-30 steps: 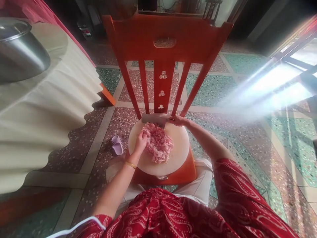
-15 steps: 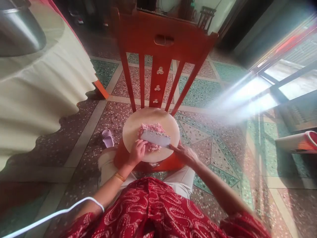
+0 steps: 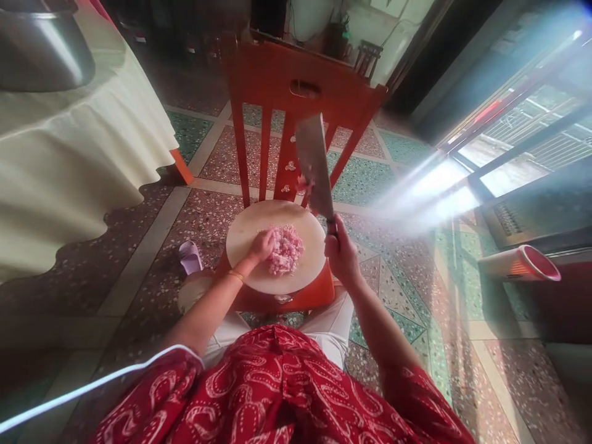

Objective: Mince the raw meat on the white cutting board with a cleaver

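My right hand (image 3: 343, 254) grips the handle of a cleaver (image 3: 315, 163), its blade held upright above the right side of the board. Bits of pink meat cling to the lower part of the blade. A mound of minced meat (image 3: 287, 250) lies on the round cutting board (image 3: 245, 223). My left hand (image 3: 263, 245) presses against the mound's left edge with curled fingers, and the fingertips are partly hidden in the meat. Under the board is the seat of a red wooden chair (image 3: 319, 295), between my knees.
The chair's slatted backrest (image 3: 268, 80) rises behind the board. At left, a cloth-covered table (image 3: 115, 123) carries a metal pot (image 3: 46, 55). A purple slipper (image 3: 190, 258) lies on the floor. A bin (image 3: 518, 264) stands at right. A white cable (image 3: 106, 379) crosses the lower left.
The cleaver has gone from lying flat across the meat to upright above the board in my right hand. My left hand has moved up to the mound's left edge. The view has shifted slightly.
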`<state>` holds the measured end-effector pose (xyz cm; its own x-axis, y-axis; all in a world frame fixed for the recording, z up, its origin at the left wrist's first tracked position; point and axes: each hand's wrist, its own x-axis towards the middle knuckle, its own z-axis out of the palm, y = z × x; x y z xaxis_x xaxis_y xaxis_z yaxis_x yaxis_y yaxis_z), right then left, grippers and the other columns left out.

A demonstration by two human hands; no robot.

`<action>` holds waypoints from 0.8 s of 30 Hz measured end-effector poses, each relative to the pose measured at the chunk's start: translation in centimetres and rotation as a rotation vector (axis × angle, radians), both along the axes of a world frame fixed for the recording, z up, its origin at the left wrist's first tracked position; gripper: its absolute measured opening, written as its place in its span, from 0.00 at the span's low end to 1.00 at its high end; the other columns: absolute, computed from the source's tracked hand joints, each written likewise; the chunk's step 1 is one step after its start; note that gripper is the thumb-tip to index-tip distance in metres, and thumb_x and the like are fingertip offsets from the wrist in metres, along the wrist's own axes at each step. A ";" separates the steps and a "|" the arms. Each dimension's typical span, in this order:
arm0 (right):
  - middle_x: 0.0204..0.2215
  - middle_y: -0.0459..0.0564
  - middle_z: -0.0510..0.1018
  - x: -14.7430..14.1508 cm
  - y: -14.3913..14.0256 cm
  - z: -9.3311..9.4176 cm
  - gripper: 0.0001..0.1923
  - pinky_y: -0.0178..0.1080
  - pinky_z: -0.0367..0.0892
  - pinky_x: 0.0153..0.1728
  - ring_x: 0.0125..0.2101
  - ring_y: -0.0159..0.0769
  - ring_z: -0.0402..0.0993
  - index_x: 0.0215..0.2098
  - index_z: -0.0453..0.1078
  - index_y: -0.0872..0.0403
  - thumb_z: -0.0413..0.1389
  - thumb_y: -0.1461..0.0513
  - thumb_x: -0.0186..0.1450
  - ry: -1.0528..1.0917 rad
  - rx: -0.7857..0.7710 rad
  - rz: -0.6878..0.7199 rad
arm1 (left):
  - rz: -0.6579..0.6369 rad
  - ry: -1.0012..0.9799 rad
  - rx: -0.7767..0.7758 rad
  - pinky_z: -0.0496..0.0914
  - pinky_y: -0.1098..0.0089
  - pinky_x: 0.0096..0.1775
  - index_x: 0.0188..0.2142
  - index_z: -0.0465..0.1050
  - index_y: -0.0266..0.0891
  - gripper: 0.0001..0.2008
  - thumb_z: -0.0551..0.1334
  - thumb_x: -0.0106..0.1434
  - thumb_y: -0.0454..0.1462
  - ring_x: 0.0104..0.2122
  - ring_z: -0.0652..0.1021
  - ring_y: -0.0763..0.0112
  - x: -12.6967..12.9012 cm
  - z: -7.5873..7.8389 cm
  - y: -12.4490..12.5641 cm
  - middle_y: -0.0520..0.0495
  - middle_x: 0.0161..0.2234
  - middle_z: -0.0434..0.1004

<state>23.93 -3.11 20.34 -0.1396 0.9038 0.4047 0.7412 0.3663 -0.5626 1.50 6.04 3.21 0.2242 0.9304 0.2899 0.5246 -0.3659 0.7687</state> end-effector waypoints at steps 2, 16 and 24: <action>0.48 0.57 0.75 -0.9 0.7 -0.5 0.30 0.41 0.71 0.46 0.44 0.37 0.76 0.70 0.39 0.54 0.38 0.60 0.71 0.063 0.047 -0.039 | -0.128 0.122 0.126 0.61 0.52 0.60 0.54 0.68 0.37 0.20 0.52 0.62 0.34 0.56 0.70 0.59 0.1 0.1 -2.2 0.38 0.53 0.72; 0.48 0.54 0.78 -1.8 -2.7 -1.1 0.27 0.40 0.70 0.47 0.45 0.41 0.77 0.68 0.49 0.51 0.40 0.60 0.71 -0.049 -0.205 -0.058 | -0.159 0.176 0.243 0.59 0.51 0.62 0.55 0.66 0.39 0.21 0.48 0.65 0.31 0.60 0.65 0.62 -0.5 1.2 -6.7 0.41 0.55 0.70; 0.39 0.55 0.82 -3.0 -3.1 -8.0 0.26 0.37 0.73 0.36 0.34 0.39 0.80 0.67 0.53 0.52 0.43 0.62 0.70 -0.317 -0.562 0.002 | -0.106 0.135 0.230 0.66 0.54 0.57 0.47 0.71 0.38 0.17 0.48 0.64 0.32 0.52 0.72 0.63 -1.1 0.6 -7.5 0.40 0.47 0.74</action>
<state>20.91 -6.18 12.29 -0.1766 0.9654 -0.1918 0.9024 0.0810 -0.4232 0.42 -1.48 3.82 0.3674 0.8132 0.4514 0.5659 -0.5806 0.5853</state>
